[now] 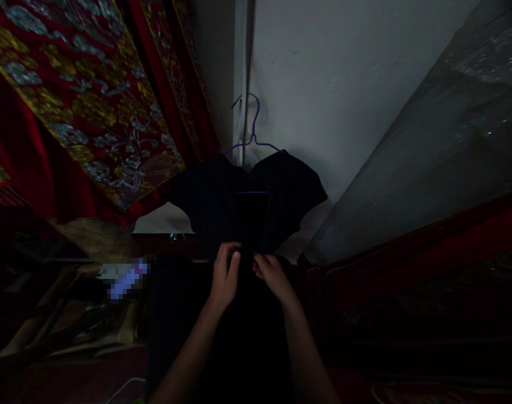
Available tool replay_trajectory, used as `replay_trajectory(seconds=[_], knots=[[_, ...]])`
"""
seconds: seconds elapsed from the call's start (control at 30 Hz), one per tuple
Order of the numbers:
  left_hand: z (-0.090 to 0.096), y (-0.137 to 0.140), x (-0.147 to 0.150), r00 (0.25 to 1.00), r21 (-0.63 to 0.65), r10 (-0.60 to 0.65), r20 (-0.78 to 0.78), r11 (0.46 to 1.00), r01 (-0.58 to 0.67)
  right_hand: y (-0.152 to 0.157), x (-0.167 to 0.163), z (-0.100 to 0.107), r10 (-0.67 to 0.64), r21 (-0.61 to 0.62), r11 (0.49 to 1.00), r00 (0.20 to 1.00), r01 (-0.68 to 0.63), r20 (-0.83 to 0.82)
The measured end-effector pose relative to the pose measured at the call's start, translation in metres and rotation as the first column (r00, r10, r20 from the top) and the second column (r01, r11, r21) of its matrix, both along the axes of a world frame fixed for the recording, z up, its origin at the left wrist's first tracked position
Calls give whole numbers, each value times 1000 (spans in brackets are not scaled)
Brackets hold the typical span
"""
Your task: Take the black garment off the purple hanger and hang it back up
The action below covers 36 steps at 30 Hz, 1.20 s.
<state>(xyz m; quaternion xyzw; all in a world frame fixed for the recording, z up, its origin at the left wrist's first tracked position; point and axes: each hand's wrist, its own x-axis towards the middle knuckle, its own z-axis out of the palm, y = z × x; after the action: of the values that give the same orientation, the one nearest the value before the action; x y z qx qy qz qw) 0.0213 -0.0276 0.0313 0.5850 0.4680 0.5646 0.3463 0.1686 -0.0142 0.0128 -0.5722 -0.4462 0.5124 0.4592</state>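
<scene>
A black short-sleeved garment (298,185) with an open front hangs from a thin purple hanger (254,126) against the wall. My left hand (225,276) is at the left front edge of the garment, its fingers bent and the thumb upright beside them, closed on the dark cloth. Across from it, my right hand (273,275) curls its fingers at the right front edge, pinching the fabric. A small gap separates the two hands. Dim light hides the fine details of the cloth, including any buttons, and its lower part merges into the dark.
Red cloth with gold and silver embroidery (100,106) hangs at the upper left. A large sheet of clear plastic (433,146) slopes down on the right over red material. Below left stands a wooden frame (129,325), near a white cable (127,384).
</scene>
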Motion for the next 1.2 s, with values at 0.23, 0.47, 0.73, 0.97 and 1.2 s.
replay_trajectory(seconds=[0.23,0.47,0.73,0.97,1.2], knots=[[-21,9,26,989,-196,-69,130,976,94,-12,-20,10,75,-39,996,991,-79,-114],[-8,4,24,980,-176,130,152,979,-103,-24,-37,19,100,49,995,958,-91,-270],[-23,2,18,966,-128,201,162,975,-182,-24,-41,17,154,138,983,955,-122,-252],[-37,8,19,979,24,187,82,982,-190,-19,-29,28,103,163,984,982,-76,-161],[-39,6,18,987,93,153,53,983,-158,-13,-24,39,35,73,997,945,-12,-325]])
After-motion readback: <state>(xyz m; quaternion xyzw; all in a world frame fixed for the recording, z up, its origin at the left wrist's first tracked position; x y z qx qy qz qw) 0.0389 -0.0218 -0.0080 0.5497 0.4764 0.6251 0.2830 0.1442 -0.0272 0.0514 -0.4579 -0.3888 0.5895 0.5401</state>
